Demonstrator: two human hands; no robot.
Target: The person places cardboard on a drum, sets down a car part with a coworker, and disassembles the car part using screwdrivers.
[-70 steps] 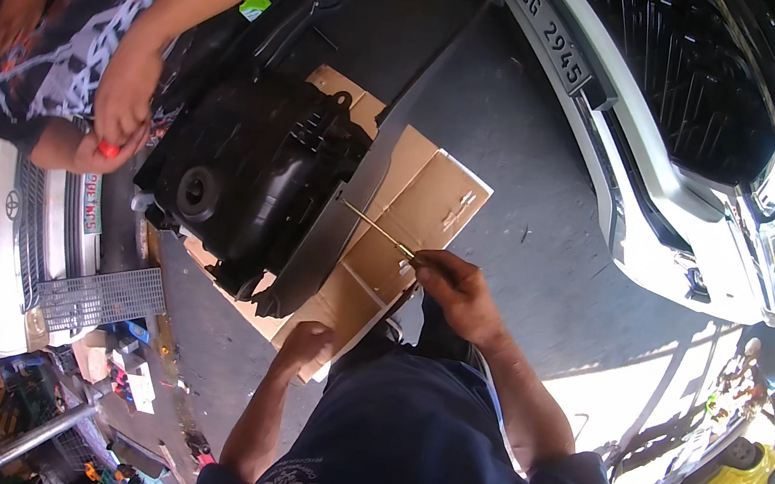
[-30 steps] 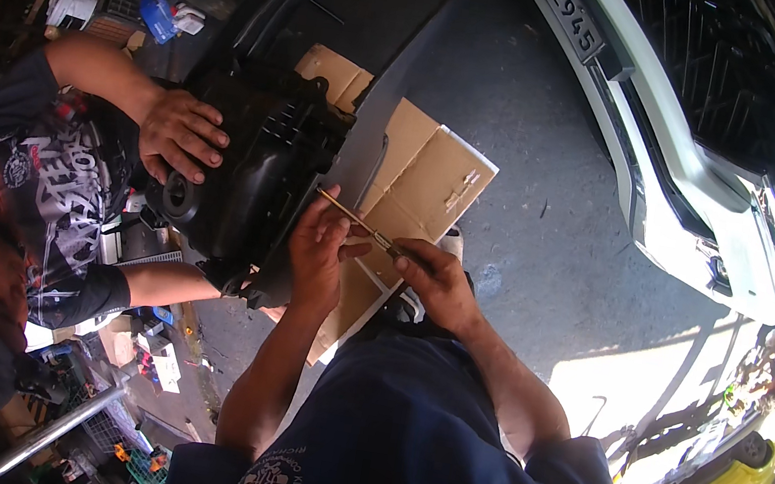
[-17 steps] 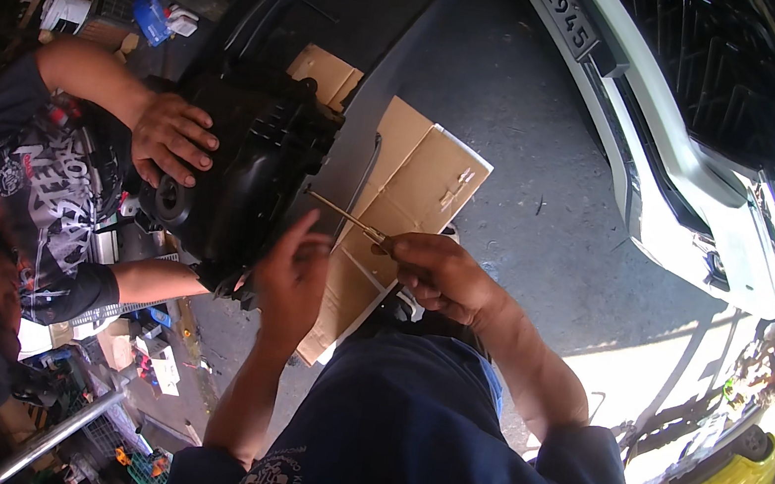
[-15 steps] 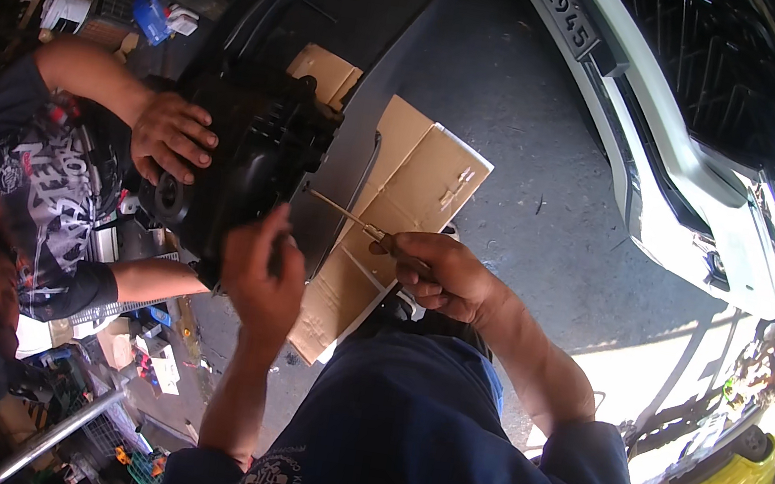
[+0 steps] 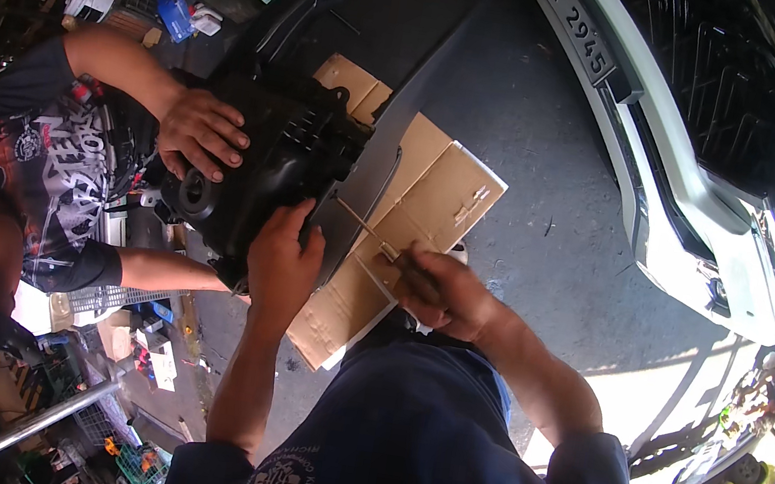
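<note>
The person's right hand is closed around the dark handle of a long screwdriver, whose thin shaft runs up and to the left until its tip meets the near right edge of a large black plastic housing. The left hand lies on the near side of that housing, fingers curled over its edge and pressing on it; it braces the part and holds nothing else. The housing sits on the ground in the middle of the scene, partly over flattened brown cardboard spread on the grey pavement.

On the far left side a co-worker's hand rests flat on top of the housing, steadying it, and the patterned sleeve shows beside it. A white vehicle's bumper curves along the right.

Judging by this, the work is mid-way: the housing is out and laid down, the tool is engaged at one fastening or seam, and the case looks closed in one piece. No loose screws or separated halves are visible, so opening it appears to remain.
</note>
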